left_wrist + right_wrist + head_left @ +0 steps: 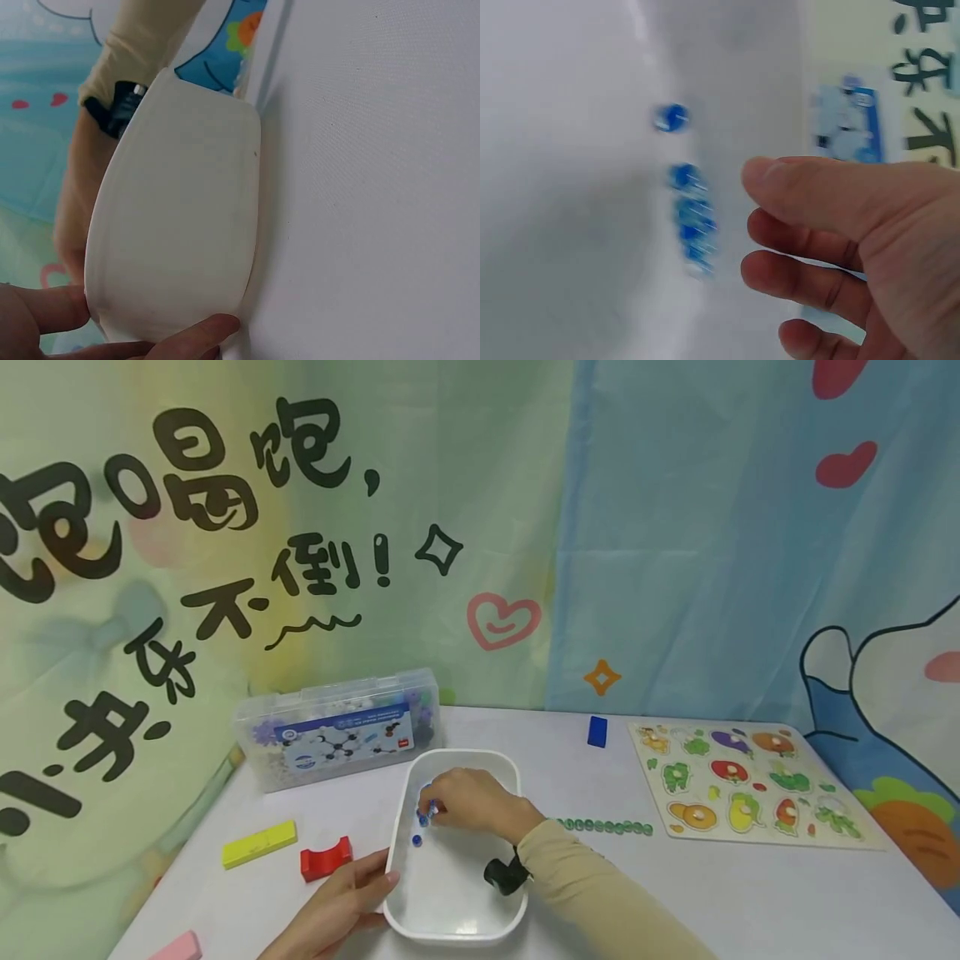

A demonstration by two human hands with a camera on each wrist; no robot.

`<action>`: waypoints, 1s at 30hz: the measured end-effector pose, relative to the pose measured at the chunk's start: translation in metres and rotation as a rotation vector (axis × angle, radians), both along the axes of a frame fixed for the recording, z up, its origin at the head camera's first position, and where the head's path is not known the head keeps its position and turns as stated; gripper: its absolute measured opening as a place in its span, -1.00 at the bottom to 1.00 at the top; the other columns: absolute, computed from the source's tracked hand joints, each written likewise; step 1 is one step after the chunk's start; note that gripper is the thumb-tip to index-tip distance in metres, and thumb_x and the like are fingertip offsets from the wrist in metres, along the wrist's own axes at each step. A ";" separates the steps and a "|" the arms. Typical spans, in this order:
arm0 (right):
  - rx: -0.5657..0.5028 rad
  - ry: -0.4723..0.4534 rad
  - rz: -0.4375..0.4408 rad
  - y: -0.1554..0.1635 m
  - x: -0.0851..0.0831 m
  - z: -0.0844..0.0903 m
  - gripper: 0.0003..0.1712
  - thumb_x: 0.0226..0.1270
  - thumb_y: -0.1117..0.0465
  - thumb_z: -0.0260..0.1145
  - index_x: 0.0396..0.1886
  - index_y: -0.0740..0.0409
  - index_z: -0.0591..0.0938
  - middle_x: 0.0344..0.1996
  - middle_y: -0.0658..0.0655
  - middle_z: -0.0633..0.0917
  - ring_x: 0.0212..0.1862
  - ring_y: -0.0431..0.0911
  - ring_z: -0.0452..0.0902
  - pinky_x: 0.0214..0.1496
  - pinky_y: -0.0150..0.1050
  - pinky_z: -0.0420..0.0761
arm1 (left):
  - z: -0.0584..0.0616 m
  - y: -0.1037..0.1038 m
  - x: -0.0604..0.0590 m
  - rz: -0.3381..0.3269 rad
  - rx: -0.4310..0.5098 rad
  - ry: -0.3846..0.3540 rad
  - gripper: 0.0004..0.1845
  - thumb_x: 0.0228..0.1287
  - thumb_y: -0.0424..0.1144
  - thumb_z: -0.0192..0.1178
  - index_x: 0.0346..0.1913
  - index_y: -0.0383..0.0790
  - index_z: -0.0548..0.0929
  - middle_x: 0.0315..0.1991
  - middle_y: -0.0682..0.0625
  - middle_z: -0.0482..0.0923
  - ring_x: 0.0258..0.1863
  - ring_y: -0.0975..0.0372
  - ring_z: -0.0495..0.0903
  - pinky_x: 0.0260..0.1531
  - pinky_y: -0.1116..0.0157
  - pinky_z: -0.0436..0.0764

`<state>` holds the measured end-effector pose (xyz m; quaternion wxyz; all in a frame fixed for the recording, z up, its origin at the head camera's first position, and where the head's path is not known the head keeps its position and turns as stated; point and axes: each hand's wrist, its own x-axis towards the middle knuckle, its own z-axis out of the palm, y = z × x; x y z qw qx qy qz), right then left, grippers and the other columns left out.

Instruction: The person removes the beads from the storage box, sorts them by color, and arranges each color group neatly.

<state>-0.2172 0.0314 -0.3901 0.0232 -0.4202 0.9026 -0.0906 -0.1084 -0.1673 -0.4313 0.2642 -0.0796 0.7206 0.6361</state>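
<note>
Right hand [468, 802] inside white tray [495, 927], fingers curled, pinching blue beads [426, 814]; loose bead [416, 840] just beside fingertips. Left hand [337, 910] gripping tray's near-left rim.

White rectangular tray [504, 767] upright on table, small blue beads [424, 814] inside its far-left part

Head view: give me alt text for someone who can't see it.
A right hand reaches into a white tub on a table, fingers at small blue beads, while the left hand grips the tub's near edge. A row of green beads lies beside it.
</note>
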 end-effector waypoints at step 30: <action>-0.265 -0.157 -0.173 0.165 0.057 -0.055 -0.88 0.13 0.10 0.47 -0.34 -0.06 0.71 -0.50 -0.27 0.60 -0.44 -0.44 0.37 -0.39 -0.51 0.49 | -0.002 0.002 -0.002 0.014 -0.045 -0.016 -0.13 0.29 0.03 0.23 0.47 -0.40 0.12 0.39 -0.35 0.25 0.01 0.15 0.61 0.02 0.05 0.66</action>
